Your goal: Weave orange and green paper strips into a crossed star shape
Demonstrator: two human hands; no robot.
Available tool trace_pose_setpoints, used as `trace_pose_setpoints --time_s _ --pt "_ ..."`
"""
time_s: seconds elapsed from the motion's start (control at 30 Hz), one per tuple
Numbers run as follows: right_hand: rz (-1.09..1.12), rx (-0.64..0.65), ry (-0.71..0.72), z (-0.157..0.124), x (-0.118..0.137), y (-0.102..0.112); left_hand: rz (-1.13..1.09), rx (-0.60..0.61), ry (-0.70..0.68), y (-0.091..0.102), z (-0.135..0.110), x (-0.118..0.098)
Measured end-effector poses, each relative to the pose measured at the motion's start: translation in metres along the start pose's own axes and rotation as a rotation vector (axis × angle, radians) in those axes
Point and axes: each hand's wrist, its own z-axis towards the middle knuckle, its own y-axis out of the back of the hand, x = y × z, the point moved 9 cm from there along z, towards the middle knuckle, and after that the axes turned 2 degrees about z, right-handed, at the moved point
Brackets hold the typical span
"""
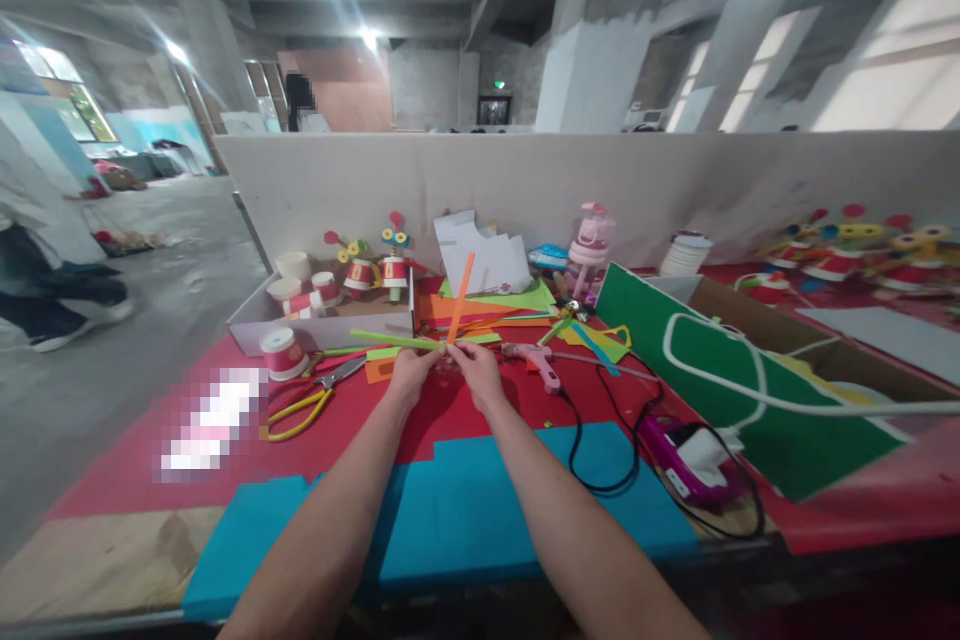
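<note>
Both my hands meet over the red table covering, pinching thin paper strips where they cross. My left hand [409,372] is closed on a light green strip [390,339] that runs out to the left. My right hand [475,370] is closed on an orange strip [460,297] that stands up and tilts right. The two strips touch between my fingertips.
Yellow-handled scissors [311,403] lie left of my hands, a pink glue gun [534,359] with black cable to the right. A white box [319,328] holds paper-cup figures. Coloured paper sheets [495,305], a green board [697,370], blue foam [480,510] and a partition wall [600,180] surround. A person stands far left.
</note>
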Motion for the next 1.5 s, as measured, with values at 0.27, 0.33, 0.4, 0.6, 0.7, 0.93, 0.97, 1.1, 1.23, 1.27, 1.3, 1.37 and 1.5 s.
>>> trace_pose_setpoints --time_s 0.27,0.33,0.4,0.6,0.7,0.93,0.97,1.1,1.23,1.27,1.3,1.37,1.5 --pt "0.047 -0.024 -0.064 -0.0012 -0.0029 0.0000 -0.037 0.065 0.039 -0.0054 -0.0004 0.0022" --pt "0.060 -0.004 -0.080 -0.0014 -0.0035 -0.0013 -0.045 0.067 0.031 -0.0049 -0.0001 0.0017" --pt "0.066 0.015 -0.091 -0.0018 -0.0034 -0.0023 -0.055 0.077 0.034 -0.0059 -0.0004 0.0015" --pt "0.068 0.022 -0.100 -0.0030 -0.0013 -0.0029 -0.075 0.087 0.040 -0.0084 -0.0023 -0.0010" --pt "0.080 0.023 -0.108 -0.0029 -0.0028 -0.0035 -0.078 0.084 0.043 -0.0079 -0.0023 -0.0010" --pt "0.082 -0.016 -0.094 -0.0006 -0.0068 0.0002 -0.091 0.080 0.067 -0.0088 -0.0041 0.0001" --pt "0.080 -0.022 -0.093 -0.0005 -0.0071 0.0009 -0.093 0.081 0.070 -0.0090 -0.0044 0.0003" --pt "0.080 -0.034 -0.091 -0.0011 -0.0068 0.0023 -0.098 0.073 0.089 -0.0081 -0.0042 0.0030" --pt "0.084 -0.020 -0.093 -0.0021 -0.0058 0.0005 -0.091 0.064 0.086 -0.0062 -0.0027 0.0045" --pt "0.090 -0.016 -0.097 -0.0023 -0.0057 -0.0002 -0.089 0.064 0.086 -0.0060 -0.0023 0.0049" --pt "0.097 -0.015 -0.102 -0.0025 -0.0057 -0.0007 -0.089 0.066 0.087 -0.0061 -0.0020 0.0052" --pt "0.107 -0.027 -0.103 -0.0029 -0.0047 -0.0006 -0.090 0.071 0.084 -0.0062 -0.0011 0.0056" --pt "0.096 -0.035 -0.078 -0.0039 0.0005 -0.0011 -0.084 0.074 0.065 -0.0059 0.0008 0.0056"
